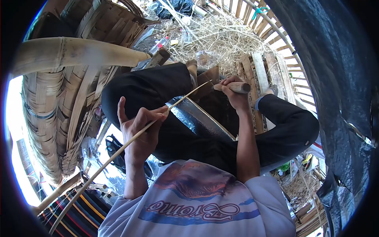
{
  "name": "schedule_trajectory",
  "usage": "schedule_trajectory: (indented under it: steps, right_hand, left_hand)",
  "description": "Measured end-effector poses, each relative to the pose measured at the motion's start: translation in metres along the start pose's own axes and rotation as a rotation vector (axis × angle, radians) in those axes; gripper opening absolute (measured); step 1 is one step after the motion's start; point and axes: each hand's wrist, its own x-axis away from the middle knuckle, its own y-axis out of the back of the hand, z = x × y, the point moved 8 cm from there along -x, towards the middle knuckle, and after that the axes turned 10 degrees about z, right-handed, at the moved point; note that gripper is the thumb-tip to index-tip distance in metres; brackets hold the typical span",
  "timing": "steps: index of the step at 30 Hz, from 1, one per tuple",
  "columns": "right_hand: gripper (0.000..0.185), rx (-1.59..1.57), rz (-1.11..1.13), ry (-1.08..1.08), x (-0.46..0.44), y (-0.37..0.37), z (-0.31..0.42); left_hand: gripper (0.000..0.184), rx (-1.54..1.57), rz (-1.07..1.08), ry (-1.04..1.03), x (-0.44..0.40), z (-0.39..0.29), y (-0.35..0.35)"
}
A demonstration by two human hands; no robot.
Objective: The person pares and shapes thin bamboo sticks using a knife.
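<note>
My left hand (143,128) pinches a long thin bamboo strip (118,152) between thumb and fingers, with one finger raised. The strip slants from the lower left up to its tip near the middle of the view. My right hand (233,93) is closed around the thick wooden handle (240,87) of a knife. Its broad brownish blade (208,82) lies by the strip's tip; I cannot tell whether they touch. Both hands are above my crossed legs in dark trousers (150,89).
A thick bamboo pole (87,53) and woven bamboo panels (45,122) stand on the left. A dark plastic sheet (323,59) hangs on the right. Wooden slats (260,73), shavings (225,39) and a plastic bottle (158,45) lie ahead. A shiny silvery surface (197,116) shows between my legs.
</note>
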Motion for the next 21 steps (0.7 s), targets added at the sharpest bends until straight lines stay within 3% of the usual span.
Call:
schedule_trajectory:
  steps: [4,10,21]
  right_hand:
    - [0.012,0.297,-0.012,-0.024,-0.004,0.003,-0.024]
    - [0.012,0.043,-0.021,-0.001,0.000,0.000,-0.012]
    - [0.014,0.071,-0.018,-0.014,0.000,-0.001,0.005]
  left_hand:
    - [0.013,-0.002,-0.012,-0.019,-0.002,-0.001,-0.001]
    - [0.013,0.006,-0.003,0.012,0.000,0.002,-0.001]
    - [0.013,-0.020,-0.050,0.003,-0.001,0.000,0.002]
